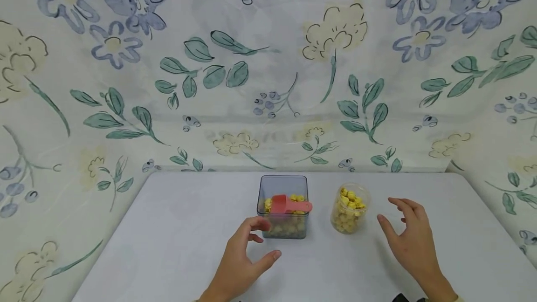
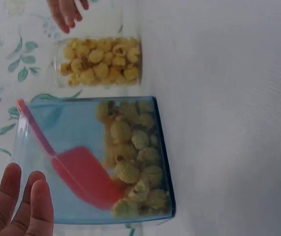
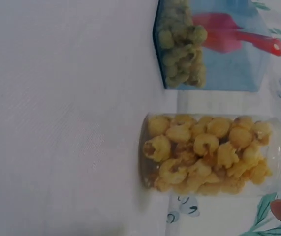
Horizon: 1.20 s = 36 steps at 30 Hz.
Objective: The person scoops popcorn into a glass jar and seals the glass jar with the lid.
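A clear blue-tinted square container [image 1: 285, 229] stands on the table, partly filled with yellow popcorn [image 2: 130, 162]. A red scoop [image 1: 280, 204] leans inside it, its handle reaching over the right rim. To the right is a clear round jar [image 3: 209, 155], filled most of the way with popcorn. My left hand [image 1: 245, 257] hovers in front of the container's left side, fingers loosely bent and thumb apart, holding nothing. Right of the jar, my right hand [image 1: 409, 236] is held in the air with fingers spread from the thumb, and it is apart from the jar.
The white table [image 1: 180, 236] carries both containers near its far half. Behind it and at both sides hangs a floral cloth [image 1: 268, 83], meeting the table's back edge.
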Each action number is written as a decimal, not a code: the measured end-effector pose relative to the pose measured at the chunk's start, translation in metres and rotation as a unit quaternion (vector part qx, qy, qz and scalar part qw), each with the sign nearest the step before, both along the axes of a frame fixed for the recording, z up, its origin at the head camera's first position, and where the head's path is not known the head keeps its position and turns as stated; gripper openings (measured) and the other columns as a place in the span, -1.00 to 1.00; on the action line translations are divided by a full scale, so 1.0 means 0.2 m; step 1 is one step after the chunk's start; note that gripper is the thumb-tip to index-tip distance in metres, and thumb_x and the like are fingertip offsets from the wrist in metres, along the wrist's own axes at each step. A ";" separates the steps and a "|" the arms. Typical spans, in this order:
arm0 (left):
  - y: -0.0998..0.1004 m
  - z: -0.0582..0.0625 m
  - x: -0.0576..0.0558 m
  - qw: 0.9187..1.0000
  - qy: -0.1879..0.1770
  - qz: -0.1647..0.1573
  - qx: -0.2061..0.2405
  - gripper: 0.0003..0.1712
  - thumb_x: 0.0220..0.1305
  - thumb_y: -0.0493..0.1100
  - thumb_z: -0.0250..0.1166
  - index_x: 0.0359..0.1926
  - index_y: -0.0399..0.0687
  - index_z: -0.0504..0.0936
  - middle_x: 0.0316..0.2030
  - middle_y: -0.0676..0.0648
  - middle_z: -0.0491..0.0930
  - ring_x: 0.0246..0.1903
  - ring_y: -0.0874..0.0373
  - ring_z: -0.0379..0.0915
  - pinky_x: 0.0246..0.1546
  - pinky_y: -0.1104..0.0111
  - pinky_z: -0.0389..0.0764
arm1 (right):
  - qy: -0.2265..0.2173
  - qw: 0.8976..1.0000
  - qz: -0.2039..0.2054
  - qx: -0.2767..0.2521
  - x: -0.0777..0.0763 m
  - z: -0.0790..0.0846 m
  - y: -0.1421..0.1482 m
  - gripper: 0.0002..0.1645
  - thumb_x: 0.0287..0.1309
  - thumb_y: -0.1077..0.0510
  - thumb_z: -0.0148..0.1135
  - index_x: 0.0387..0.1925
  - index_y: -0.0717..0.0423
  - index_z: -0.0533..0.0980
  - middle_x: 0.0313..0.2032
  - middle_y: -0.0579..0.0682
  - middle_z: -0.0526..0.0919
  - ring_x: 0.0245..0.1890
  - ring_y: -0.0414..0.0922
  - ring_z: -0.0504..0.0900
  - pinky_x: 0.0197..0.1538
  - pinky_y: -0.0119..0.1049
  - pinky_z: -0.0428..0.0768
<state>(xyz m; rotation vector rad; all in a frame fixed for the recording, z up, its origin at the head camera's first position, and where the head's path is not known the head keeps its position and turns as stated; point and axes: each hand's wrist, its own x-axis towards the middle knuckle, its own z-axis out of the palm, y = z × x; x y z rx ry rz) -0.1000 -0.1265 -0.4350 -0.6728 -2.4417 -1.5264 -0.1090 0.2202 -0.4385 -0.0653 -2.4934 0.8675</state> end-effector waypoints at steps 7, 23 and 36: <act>0.13 0.13 0.03 0.998 0.030 -0.056 0.013 -0.30 0.05 -0.09 0.41 0.21 -0.04 0.34 0.09 0.07 0.44 0.07 0.12 0.38 -0.05 0.26 0.52 | -0.046 0.999 -0.001 0.027 -0.02 -0.04 0.07 -0.28 0.01 0.03 0.36 0.13 0.32 0.33 0.10 0.35 0.24 0.05 0.25 0.24 -0.11 0.15 0.39; 0.42 0.05 -0.01 0.989 -0.052 -0.119 -0.064 -0.27 0.18 0.24 0.19 0.32 0.29 0.15 0.21 0.22 0.29 0.09 0.33 0.32 0.02 0.35 0.48 | -0.153 0.981 0.058 0.103 -0.09 -0.09 0.13 0.00 -0.12 -0.12 0.41 0.22 0.37 0.22 0.22 0.44 0.15 0.14 0.39 0.09 0.05 0.35 0.19; 0.69 0.00 -0.08 0.992 -0.088 -0.034 -0.078 -0.04 0.13 0.10 0.29 0.42 0.13 -0.06 0.33 0.13 0.04 0.30 0.24 0.01 0.24 0.13 0.23 | -0.195 0.966 0.071 0.152 -0.13 -0.11 0.16 0.04 -0.23 -0.15 0.46 0.21 0.32 0.26 0.21 0.45 0.20 0.07 0.48 0.18 -0.07 0.42 0.24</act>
